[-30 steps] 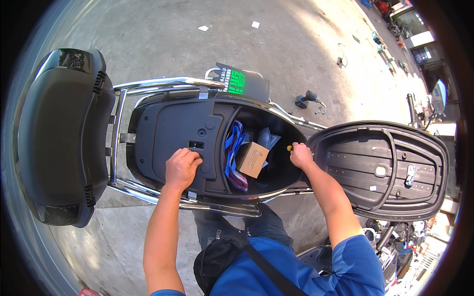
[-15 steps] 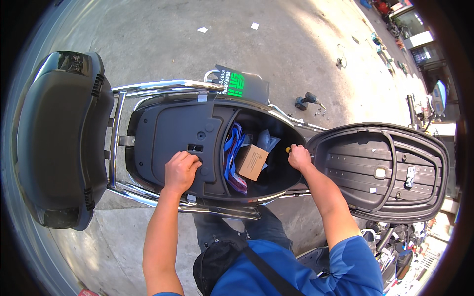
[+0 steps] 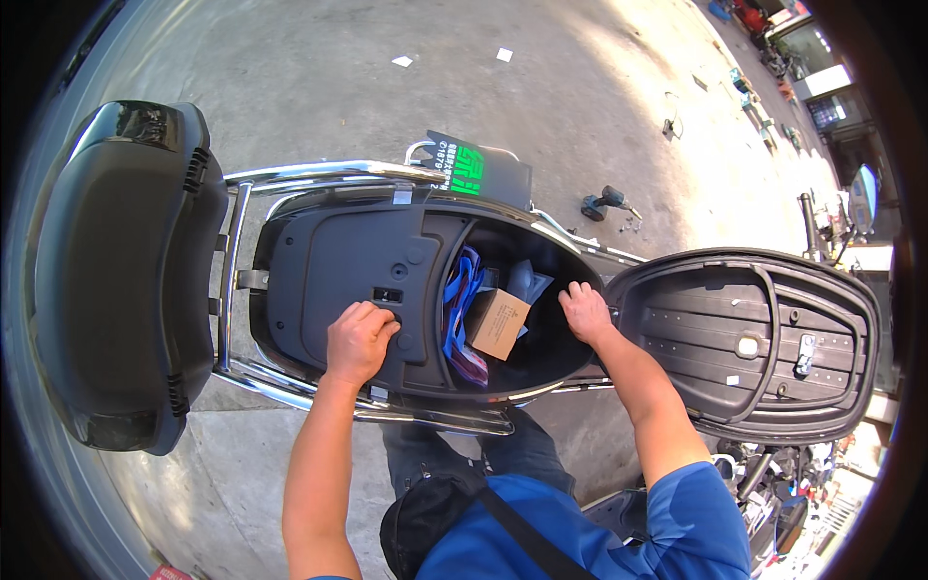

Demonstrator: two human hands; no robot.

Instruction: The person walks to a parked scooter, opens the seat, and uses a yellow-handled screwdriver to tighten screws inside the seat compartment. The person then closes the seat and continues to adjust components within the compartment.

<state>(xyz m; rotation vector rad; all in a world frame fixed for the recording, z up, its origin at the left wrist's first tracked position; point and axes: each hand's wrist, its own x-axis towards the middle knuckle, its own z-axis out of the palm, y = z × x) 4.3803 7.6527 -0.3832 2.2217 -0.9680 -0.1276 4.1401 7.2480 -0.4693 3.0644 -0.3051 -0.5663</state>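
A scooter's storage bucket (image 3: pixel 541 369) stands open in front of me, with a black plastic panel (image 3: pixel 338 246) to its left. My left hand (image 3: pixel 360 340) is closed, its fingertips pinched together on that panel just below a small rectangular slot (image 3: pixel 388 295). Whatever those fingers hold is hidden. At the bucket's right end my right hand (image 3: pixel 586 311) has its fingers curled together inside the rim; what it grips does not show. Between the hands, a brown cardboard box (image 3: pixel 498 324) lies in the bucket beside blue-and-purple packaging (image 3: pixel 462 300) and a clear plastic bag (image 3: pixel 523 280).
The upturned seat (image 3: pixel 715 333) extends to the right, its ribbed underside showing. A black backrest (image 3: pixel 121 275) and chrome rails (image 3: pixel 329 172) flank the left. On the concrete floor beyond lies a cordless drill (image 3: pixel 604 203); assorted parts (image 3: pixel 788 483) are heaped at lower right.
A small yellow piece seen at my right fingertips is now out of sight, as that hand's fingers have shifted slightly. My left hand stays at the same spot on the panel.
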